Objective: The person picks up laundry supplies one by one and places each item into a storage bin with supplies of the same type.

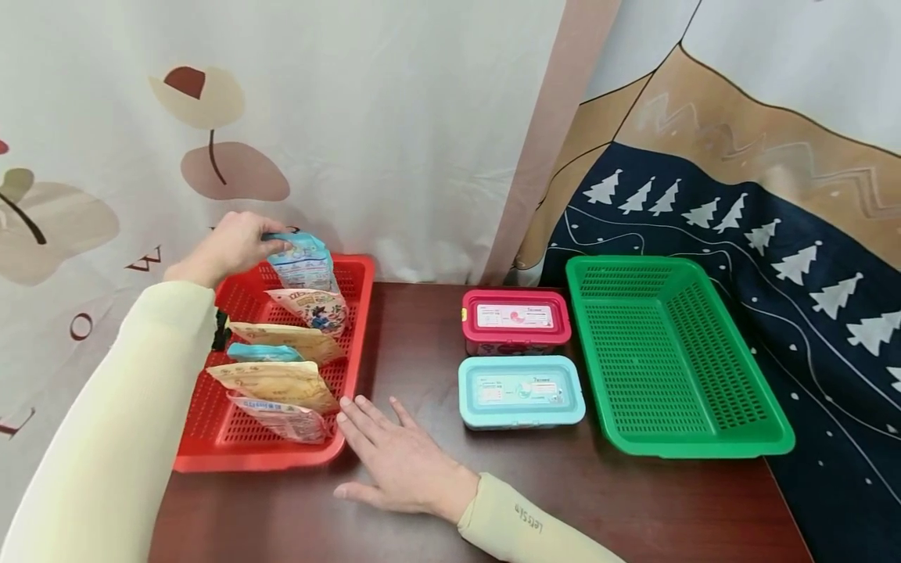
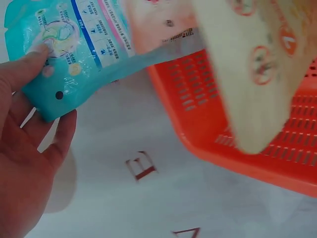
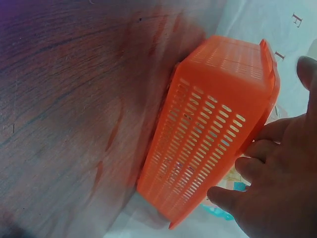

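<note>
At the back of the red basket (image 1: 364, 313), my left hand (image 1: 232, 244) pinches the corner of a blue plastic packet (image 1: 304, 262). In the left wrist view the thumb lies on the front of this teal, printed packet (image 2: 64, 44), with fingers behind it. Just in front of it stands a pink-and-white packet (image 1: 313, 309) with a colourful picture. Two tan packets (image 1: 278, 381), another blue packet (image 1: 263, 353) and a pink one (image 1: 285, 418) lean in the basket's front half. My right hand (image 1: 408, 461) has straight, spread fingers, with fingertips right at the basket's right rim.
On the brown table (image 1: 429, 313), a pink lidded box (image 1: 517, 336) stands behind a light blue lidded box (image 1: 521, 391). A green basket (image 1: 704, 446) stands to their right. Printed curtains (image 1: 422, 156) hang behind the table.
</note>
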Tool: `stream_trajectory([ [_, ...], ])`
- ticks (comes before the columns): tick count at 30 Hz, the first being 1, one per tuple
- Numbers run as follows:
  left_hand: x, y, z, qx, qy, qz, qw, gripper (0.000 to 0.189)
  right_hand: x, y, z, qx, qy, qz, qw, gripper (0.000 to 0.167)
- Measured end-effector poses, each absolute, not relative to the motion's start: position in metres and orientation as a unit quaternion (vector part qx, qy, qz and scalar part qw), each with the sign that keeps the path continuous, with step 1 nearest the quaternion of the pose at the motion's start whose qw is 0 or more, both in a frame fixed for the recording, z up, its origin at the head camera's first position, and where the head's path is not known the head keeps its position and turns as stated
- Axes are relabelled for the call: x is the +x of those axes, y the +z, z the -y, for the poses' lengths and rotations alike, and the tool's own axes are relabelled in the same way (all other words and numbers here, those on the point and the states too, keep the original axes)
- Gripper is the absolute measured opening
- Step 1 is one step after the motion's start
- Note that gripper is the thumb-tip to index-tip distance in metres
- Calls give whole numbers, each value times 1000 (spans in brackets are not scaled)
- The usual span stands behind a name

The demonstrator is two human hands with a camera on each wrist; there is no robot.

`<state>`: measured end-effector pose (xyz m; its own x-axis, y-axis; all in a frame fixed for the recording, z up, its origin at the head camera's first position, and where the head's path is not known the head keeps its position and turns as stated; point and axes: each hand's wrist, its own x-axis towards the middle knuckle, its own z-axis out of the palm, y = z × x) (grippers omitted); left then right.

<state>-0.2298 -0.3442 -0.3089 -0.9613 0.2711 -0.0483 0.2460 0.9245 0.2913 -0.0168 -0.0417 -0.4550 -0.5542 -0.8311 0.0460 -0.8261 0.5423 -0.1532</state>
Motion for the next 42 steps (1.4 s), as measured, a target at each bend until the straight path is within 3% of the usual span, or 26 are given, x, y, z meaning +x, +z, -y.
stream_trajectory([
  [15, -234, -342, 347, 139, 119, -978, 103, 22, -15, -454, 43, -472, -74, -878, 34, 87],
  [30, -234, -346, 347, 124, 126, -976, 126, 42, -15, -453, 43, -465, -77, -881, 42, 87],
  [42, -220, -320, 341, 145, 134, -972, 125, 61, -23, -445, 29, -453, -121, -883, 34, 78],
])
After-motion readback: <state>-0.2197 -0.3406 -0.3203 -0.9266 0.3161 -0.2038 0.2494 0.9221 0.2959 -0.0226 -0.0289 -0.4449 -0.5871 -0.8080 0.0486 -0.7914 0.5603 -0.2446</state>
